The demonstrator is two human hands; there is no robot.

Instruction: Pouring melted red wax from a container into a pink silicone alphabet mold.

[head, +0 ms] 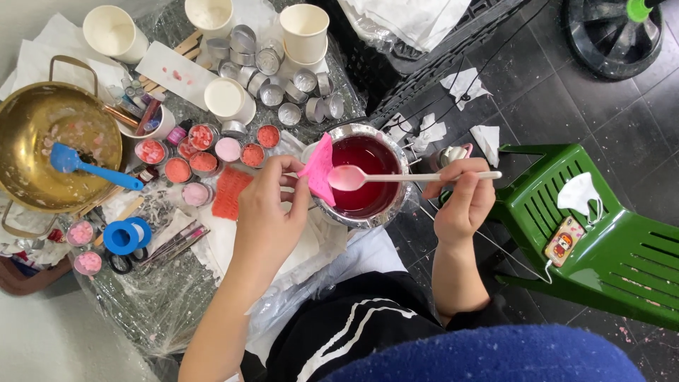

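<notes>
My left hand pinches a flat pink wedge-shaped piece and holds it at the left rim of a small metal pot filled with dark red liquid. In my right hand is a white plastic spoon by its handle. The spoon's pink-coated bowl hovers over the red liquid, right beside the pink piece.
Several small tins with red and pink filling and empty silver tins lie on plastic sheeting. A brass pot with a blue spatula stands left. White cups are at the back. A green chair with a phone and mask stands right.
</notes>
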